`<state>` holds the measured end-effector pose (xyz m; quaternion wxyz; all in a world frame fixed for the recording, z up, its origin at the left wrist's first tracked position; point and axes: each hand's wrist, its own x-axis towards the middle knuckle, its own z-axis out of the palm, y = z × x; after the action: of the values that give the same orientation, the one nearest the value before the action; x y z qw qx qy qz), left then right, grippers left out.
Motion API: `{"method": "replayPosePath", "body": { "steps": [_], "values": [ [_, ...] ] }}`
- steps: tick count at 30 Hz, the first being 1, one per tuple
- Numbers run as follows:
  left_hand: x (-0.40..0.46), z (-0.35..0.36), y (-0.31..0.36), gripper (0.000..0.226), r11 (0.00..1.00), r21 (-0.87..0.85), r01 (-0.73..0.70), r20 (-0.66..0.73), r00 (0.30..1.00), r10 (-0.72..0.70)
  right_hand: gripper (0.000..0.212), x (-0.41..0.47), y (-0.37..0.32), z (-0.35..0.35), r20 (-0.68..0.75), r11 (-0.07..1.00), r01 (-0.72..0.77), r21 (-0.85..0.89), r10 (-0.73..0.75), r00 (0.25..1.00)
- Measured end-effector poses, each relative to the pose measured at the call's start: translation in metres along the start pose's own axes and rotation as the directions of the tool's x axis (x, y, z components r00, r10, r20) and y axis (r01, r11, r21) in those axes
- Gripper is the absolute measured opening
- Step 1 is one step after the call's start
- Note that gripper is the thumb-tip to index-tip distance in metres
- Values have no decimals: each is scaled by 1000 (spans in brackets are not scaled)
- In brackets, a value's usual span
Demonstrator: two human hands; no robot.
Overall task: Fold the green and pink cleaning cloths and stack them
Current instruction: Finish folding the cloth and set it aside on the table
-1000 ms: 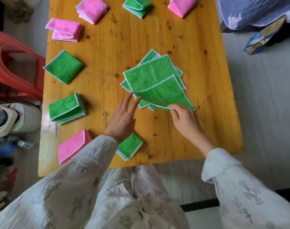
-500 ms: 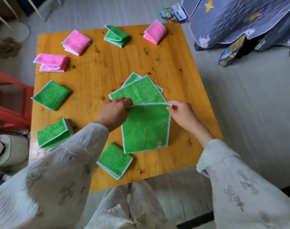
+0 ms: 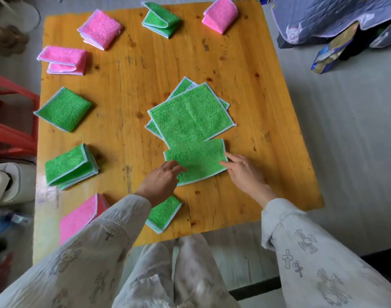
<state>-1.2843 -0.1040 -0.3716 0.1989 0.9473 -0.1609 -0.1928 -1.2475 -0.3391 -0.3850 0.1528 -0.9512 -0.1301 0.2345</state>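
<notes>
This looks like a plain room in a home. A low, square table of yellow-orange varnished pine planks [image 3: 212, 58], knotted and scuffed, stands on a pale grey floor [image 3: 346, 141]. Beyond the table's far right corner lies a rumpled blue-grey quilted blanket with cartoon prints [image 3: 323, 16], with a shiny blue and gold foil bag [image 3: 328, 56] beside it. A red plastic stool [image 3: 10, 121] stands off the table's left edge, and a white household appliance [image 3: 5, 185] sits nearer, toward the near left corner. The seated person wears loose, pale printed sleeves [image 3: 312, 252] like house clothes.
</notes>
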Motion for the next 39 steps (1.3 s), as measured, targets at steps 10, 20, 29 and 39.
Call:
{"method": "replayPosePath", "body": {
  "steps": [10, 20, 29, 39],
  "values": [
    [15, 30, -8, 56, 971, 240, -5, -90, 996, 27, 43, 28, 13, 7, -47, 1000, 19, -4, -19, 999],
    [29, 40, -23, 64, 962, 271, 27, -41, 999, -17, 50, 34, 26, 19, -77, 994, 101, 53, -96, 992],
    [17, 45, -20, 50, 965, 260, 27, -53, 999, -14, 60, 23, 36, 27, -55, 987, 155, -38, -157, 986],
    [19, 45, -17, 67, 926, 374, 50, -10, 999, -50, 48, 14, 29, 27, -66, 947, 211, -242, -233, 970]
  ]
}}
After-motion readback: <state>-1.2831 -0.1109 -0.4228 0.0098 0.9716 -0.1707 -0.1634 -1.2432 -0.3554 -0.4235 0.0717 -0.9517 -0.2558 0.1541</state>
